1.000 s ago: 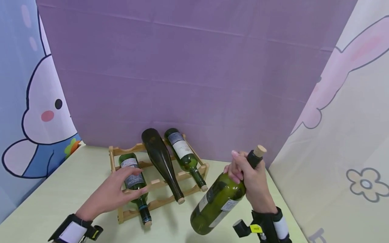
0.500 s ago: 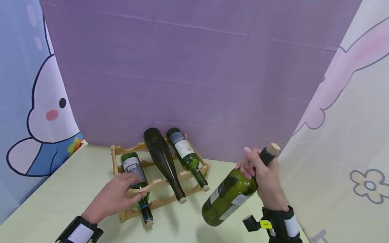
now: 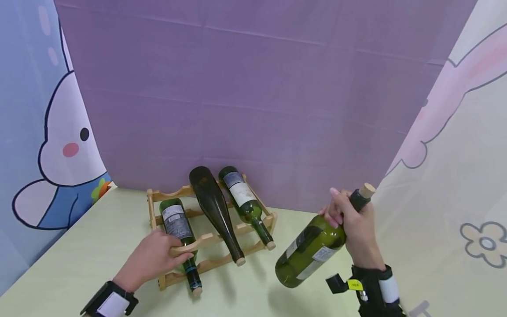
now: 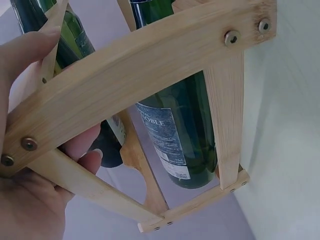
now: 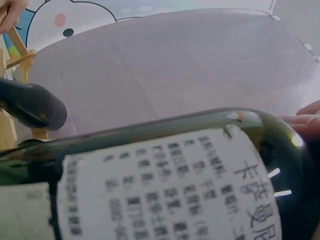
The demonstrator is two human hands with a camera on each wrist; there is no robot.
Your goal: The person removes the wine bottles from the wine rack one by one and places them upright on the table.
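My right hand (image 3: pixel 358 229) grips a green wine bottle (image 3: pixel 310 248) round its neck, cork upward. The bottle tilts, its base apart from the table, and its white label (image 5: pixel 165 185) fills much of the right wrist view. My left hand (image 3: pixel 152 255) holds the front upper rail of a wooden wine rack (image 3: pixel 206 241), thumb and fingers on either side of the wood. Three bottles lie in the rack, necks toward me: a labelled green bottle (image 3: pixel 176 224) by my left hand, a dark bottle (image 3: pixel 211 202) in the middle, and another labelled green bottle (image 3: pixel 242 193) at right.
The rack stands on a pale table (image 3: pixel 130 220), close to a purple cloth backdrop (image 3: pixel 253 105). Cartoon-printed sheets hang at the left (image 3: pixel 35 110) and right (image 3: pixel 443 198).
My left hand has come down onto the rack's front rail and taken hold of it. The right hand has moved the bottle to the right and slightly up. The racked bottles stay in place.
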